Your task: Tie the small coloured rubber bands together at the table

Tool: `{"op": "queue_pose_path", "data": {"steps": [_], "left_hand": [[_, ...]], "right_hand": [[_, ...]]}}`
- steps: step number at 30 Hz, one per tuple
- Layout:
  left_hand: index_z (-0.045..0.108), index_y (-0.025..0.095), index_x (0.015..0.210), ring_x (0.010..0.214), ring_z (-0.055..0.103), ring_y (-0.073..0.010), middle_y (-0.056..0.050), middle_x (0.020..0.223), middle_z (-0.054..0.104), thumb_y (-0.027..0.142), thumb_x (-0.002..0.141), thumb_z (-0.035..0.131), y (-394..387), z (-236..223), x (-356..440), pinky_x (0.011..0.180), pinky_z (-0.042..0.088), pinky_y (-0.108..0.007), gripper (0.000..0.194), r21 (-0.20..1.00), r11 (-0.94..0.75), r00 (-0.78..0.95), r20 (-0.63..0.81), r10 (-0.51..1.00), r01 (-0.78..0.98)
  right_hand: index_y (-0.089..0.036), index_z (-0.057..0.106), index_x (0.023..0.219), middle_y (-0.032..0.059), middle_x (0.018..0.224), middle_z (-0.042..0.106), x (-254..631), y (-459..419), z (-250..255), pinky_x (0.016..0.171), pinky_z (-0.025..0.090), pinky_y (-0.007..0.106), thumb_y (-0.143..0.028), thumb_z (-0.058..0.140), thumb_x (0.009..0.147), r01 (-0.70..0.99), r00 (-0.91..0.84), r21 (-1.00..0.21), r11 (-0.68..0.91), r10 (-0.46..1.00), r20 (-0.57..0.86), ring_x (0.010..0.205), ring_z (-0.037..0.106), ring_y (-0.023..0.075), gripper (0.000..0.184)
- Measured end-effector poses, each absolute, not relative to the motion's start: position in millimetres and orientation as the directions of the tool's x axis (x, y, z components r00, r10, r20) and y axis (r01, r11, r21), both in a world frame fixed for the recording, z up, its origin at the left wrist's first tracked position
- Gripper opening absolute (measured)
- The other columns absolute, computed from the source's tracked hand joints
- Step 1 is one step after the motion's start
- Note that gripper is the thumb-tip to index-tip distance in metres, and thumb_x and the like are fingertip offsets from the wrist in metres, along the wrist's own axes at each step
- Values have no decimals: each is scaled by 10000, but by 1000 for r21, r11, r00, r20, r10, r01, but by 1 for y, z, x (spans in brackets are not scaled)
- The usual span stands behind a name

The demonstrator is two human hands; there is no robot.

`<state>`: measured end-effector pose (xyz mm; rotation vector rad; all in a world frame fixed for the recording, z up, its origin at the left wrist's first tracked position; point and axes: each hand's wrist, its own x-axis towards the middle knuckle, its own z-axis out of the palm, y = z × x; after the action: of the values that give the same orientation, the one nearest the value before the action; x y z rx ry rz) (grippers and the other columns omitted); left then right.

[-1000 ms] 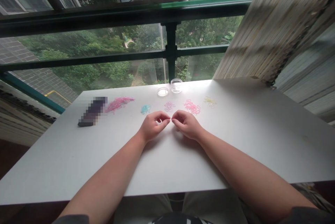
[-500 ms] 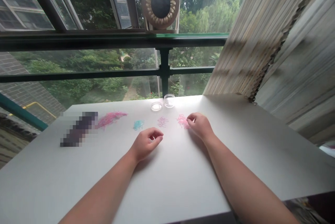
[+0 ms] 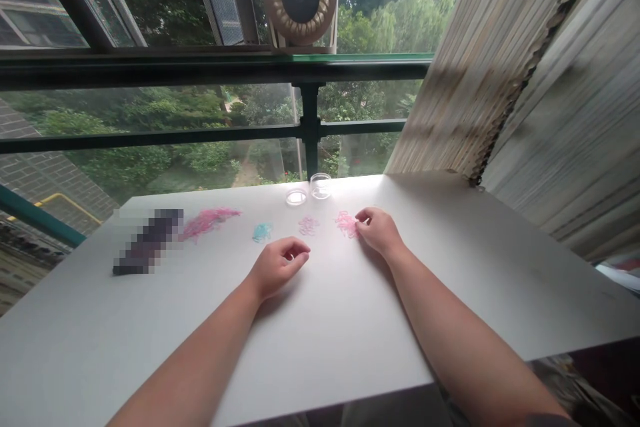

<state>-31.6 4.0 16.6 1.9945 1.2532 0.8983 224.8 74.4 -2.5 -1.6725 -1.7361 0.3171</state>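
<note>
The right hand (image 3: 376, 230) reaches to the right edge of a bright pink pile of small loops (image 3: 346, 224) on a white counter (image 3: 320, 320); its thumb and fingers are bent together, and whether they grip a loop cannot be told. The left hand (image 3: 278, 266), thumb and fingertips nearly meeting, is just in front of a pale pink-purple pile (image 3: 309, 226) and a turquoise pile (image 3: 262, 232). Farther left lies a long pink heap (image 3: 207, 222). Behind the piles sit a clear round container (image 3: 321, 186) and a shallow clear dish (image 3: 297, 197), side by side.
</note>
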Motion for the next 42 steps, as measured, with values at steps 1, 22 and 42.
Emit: {"op": "queue_pose_path", "data": {"steps": [1,22,42], "left_hand": [[627,172,846,714,568,-130,-24,790,647,294,801,545,4,17,-32,665,439,-240,153,782,-365,321,222,920,506],[630,174,843,714,572,-130,-26,781,648,291,794,543,4,16,-31,650,441,-235,154,784,-365,350,202,915,502],[639,171,823,696,579,-132,-27,759,654,289,787,543,2,19,-29,627,443,-231,156,776,-371,338,216,916,510]], "right_hand": [[-190,668,769,15,788,656,225,75,-3,641,420,252,-183,549,655,775,73,-616,145,946,315,659,550,132,165],[-192,650,979,59,966,672,220,73,-4,771,504,310,-172,579,673,711,-67,-642,285,937,343,836,601,182,315],[-187,530,1131,46,902,673,217,70,-3,761,467,319,-165,554,703,735,-86,-600,316,921,381,840,574,181,429]]}}
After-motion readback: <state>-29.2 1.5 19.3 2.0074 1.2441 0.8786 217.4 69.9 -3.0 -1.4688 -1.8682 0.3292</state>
